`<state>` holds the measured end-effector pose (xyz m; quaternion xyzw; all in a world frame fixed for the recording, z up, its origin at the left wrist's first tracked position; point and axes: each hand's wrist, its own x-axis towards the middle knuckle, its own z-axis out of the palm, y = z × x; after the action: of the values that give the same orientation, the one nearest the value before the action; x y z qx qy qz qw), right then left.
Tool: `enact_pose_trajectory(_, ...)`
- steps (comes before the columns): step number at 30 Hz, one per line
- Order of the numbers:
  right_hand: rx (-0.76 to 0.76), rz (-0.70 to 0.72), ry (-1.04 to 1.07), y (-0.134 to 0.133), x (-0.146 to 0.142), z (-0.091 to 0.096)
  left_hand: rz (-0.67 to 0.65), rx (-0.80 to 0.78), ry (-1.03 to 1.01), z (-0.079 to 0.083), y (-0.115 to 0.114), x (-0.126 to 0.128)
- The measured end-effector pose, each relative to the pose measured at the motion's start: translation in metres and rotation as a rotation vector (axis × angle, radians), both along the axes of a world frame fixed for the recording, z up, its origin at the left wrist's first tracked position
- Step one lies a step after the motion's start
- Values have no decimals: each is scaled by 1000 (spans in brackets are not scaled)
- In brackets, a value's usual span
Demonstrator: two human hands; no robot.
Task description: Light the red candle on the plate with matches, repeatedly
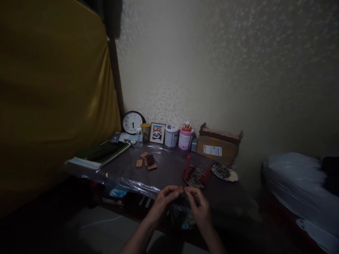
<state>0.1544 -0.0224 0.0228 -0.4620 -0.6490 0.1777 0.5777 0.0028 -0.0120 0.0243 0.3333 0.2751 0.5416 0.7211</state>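
Note:
Both hands meet over the near edge of a dark table (169, 169) covered in clear plastic. My left hand (164, 201) and my right hand (198, 206) each pinch a small brown piece (181, 190) held between their fingertips. Just beyond the hands stands a round metal plate (194, 177) of dark bits with two red candles (188, 165) on it. A second plate (224, 172) of dark bits lies to its right. Several small brown squares (148, 160) lie further left on the table.
Along the wall stand a clock (132, 122), a framed panda picture (157, 133), two tins (171, 135), a pink tin (185, 138) and a cardboard box (218, 144). Books (102, 155) lie at left beside a yellow curtain (53, 91). A white bundle (296, 176) sits at right.

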Motion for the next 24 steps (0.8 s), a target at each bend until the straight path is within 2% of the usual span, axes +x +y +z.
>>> enact_pose_trajectory(6,16,-8,11,-1,0,2,9,15,32,-1,1,0)
enact_pose_trajectory(11,19,-9,-7,0,1,0,3,1,-25,-5,2,1)
enact_pose_trajectory(24,8,-16,-6,0,2,-2,20,-38,-30,-2,1,3)
